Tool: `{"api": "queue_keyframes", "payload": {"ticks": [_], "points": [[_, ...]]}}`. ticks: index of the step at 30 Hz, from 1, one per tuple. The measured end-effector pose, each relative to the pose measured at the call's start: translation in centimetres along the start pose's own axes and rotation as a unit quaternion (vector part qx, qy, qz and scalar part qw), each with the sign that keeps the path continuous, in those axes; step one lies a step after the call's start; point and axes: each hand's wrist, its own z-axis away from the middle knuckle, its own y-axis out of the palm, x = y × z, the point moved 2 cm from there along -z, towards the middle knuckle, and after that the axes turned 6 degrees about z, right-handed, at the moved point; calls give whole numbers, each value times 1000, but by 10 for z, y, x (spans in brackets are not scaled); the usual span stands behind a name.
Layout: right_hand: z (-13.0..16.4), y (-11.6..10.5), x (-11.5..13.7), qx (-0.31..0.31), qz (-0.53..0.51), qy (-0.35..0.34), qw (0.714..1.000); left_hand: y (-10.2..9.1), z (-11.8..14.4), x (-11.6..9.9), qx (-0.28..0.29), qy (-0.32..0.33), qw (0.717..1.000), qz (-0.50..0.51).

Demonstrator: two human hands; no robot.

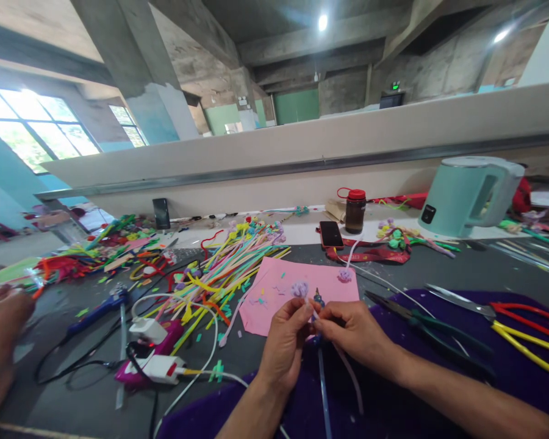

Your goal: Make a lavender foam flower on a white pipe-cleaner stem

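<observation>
My left hand pinches a small lilac pipe-cleaner flower just under its fluffy head. Close against it, my right hand grips a pale pipe-cleaner stem, whose free end hangs down toward me. The exact join is hidden by my fingers. Behind and below the hands is a blue glue gun, nozzle upward, with a clear glue stick trailing from it. Beyond lies a pink sheet with scraps on it. A second lilac flower rests at its right edge.
Pliers and red-and-yellow-handled scissors lie right. Left are pipe cleaners, a power strip with cables and another glue gun. A phone, bottle and kettle stand behind. Another person's hand is far left.
</observation>
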Motion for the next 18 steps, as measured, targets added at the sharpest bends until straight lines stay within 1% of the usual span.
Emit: {"api": "queue_keyframes", "payload": {"ticks": [4, 7, 10, 13, 18], "points": [[1, 0, 0, 4, -23, 11, 1000, -1, -2, 0, 7, -16, 1000, 11], [3, 1, 0, 21, -53, 29, 998, -1, -3, 0, 7, -26, 999, 23], [4, 2, -1, 34, -68, 43, 996, 0, -3, 0, 21, -34, 999, 24], [4, 2, -1, 32, -64, 47, 996, 0, -2, -1, 25, -36, 999, 18], [2, 0, 1, 6, -23, 26, 999, -1, -4, 0, -5, -40, 999, 24]]}}
